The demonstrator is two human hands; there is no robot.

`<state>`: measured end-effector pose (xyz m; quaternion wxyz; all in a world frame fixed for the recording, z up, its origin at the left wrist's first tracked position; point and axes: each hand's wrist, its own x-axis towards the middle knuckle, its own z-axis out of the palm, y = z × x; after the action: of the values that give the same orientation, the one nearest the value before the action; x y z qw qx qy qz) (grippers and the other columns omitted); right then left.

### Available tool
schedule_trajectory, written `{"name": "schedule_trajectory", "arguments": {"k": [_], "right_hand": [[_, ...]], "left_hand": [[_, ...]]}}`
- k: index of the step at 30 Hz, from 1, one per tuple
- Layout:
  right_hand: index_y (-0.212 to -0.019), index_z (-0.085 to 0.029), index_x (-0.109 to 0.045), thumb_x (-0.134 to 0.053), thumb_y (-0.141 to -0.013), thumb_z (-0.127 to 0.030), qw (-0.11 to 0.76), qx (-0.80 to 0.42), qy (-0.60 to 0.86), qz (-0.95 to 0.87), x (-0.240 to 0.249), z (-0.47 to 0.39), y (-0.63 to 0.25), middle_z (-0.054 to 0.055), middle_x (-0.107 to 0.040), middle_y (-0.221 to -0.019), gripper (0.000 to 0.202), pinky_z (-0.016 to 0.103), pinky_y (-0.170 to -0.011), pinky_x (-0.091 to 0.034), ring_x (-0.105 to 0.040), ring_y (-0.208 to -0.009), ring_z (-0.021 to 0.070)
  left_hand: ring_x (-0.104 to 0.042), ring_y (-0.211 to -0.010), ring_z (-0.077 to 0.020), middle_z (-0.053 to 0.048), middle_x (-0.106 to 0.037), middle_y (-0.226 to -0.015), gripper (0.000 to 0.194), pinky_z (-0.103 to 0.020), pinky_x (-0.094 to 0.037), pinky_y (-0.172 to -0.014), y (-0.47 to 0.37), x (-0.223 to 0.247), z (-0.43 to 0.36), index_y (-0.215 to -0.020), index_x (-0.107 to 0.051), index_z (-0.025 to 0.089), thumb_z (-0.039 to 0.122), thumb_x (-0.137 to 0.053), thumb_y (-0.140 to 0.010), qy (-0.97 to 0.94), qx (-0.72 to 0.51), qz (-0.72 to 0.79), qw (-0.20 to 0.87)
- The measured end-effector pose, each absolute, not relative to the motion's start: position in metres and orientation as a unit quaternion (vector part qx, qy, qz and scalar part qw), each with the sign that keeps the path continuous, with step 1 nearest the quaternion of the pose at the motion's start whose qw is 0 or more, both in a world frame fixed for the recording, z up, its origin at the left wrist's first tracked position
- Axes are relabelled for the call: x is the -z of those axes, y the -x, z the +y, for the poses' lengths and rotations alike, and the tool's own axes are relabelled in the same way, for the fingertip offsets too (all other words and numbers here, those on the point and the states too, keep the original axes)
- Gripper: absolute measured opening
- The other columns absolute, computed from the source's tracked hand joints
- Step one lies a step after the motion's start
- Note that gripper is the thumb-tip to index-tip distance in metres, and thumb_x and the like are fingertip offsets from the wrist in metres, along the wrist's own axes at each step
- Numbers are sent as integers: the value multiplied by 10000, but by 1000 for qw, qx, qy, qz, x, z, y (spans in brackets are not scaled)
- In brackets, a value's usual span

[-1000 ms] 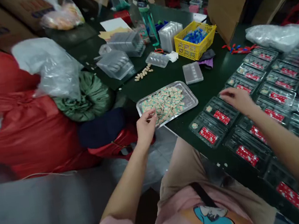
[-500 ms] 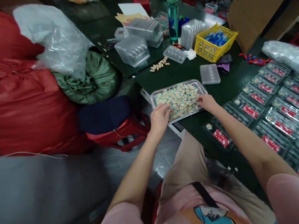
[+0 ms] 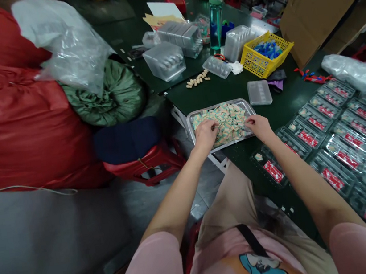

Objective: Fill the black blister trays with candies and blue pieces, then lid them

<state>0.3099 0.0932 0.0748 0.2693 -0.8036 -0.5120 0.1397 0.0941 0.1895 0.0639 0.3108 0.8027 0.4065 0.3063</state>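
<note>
Has both hands at a rectangular metal tray (image 3: 248,108) on a dark green table (image 3: 230,86), close to the near edge. Shows in the tray a loose layer of small cream-and-teal pieces (image 3: 229,117), covering most of the bottom. Holds the left hand (image 3: 206,135) over the near left part of the tray, back upward, fingers curled, thumb and fingertips drawn close together at the pieces. Holds the right hand (image 3: 260,127) at the right end of the tray, fingers bent inward, thumb and fingertips likewise drawn close together. Cannot tell, for either hand, between bare contact of the fingertips and a pinch on a single piece; too small to read. Has, right of the tray, rows of clear plastic blister packs (image 3: 343,148) with red, white-spotted inserts (image 3: 348,159). Has, beyond the tray, a flat clear plastic case (image 3: 260,92), a scatter of beige peg-shaped pieces (image 3: 198,79), stacked clear plastic boxes (image 3: 164,62), an upright teal water bottle (image 3: 216,25) and a yellow perforated basket (image 3: 256,62) containing blue items (image 3: 268,49). Shows, left of the table, a red plastic stool (image 3: 146,163) under a navy cushion (image 3: 127,139), plus a green sack (image 3: 115,94) and large red sacks (image 3: 27,135).
</note>
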Motion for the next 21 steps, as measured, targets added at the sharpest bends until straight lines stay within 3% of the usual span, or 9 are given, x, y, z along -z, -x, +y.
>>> {"name": "schedule_trajectory", "arguments": {"k": [4,7,10,14,21], "right_hand": [[-806,-195,-705,-653,-750,-193,328,-193,744,-549,-86,102,-291,23,-684,-808,76,279,-741,-477,-611,-747,166],[-848,-180,-709,-673,-754,-204,313,-294,706,-564,-86,115,-273,-7,-663,-717,103,255,-672,-460,-598,-675,146],[-874,-183,-717,-699,-741,-187,282,-297,722,-558,-82,127,-262,-26,-646,-669,134,251,-669,-447,-594,-652,138],[-822,-204,-718,-735,-733,-197,227,-238,751,-572,-79,133,-256,-12,-650,-679,91,272,-686,-442,-604,-671,157],[-791,-200,-687,-734,-759,-192,204,-185,746,-606,-78,126,-245,25,-672,-767,57,277,-698,-422,-598,-726,177]], "left_hand": [[-594,-765,-171,-29,-665,-788,133,-315,-488,-778,-85,-68,192,-779,-679,175,94,-576,-759,-746,-369,417,364],[-579,-669,-148,-8,-632,-719,105,-276,-486,-665,-73,-70,195,-826,-680,160,154,-617,-743,-687,-379,425,451],[-596,-678,-143,-12,-641,-742,171,-267,-494,-662,-64,-69,196,-875,-695,154,171,-644,-713,-678,-372,405,488],[-610,-697,-145,-19,-664,-785,249,-279,-509,-698,-67,-63,192,-934,-716,167,128,-625,-705,-723,-327,393,464],[-613,-745,-190,-52,-702,-871,291,-330,-501,-770,-84,-60,190,-891,-721,201,30,-612,-682,-814,-254,404,331]]}}
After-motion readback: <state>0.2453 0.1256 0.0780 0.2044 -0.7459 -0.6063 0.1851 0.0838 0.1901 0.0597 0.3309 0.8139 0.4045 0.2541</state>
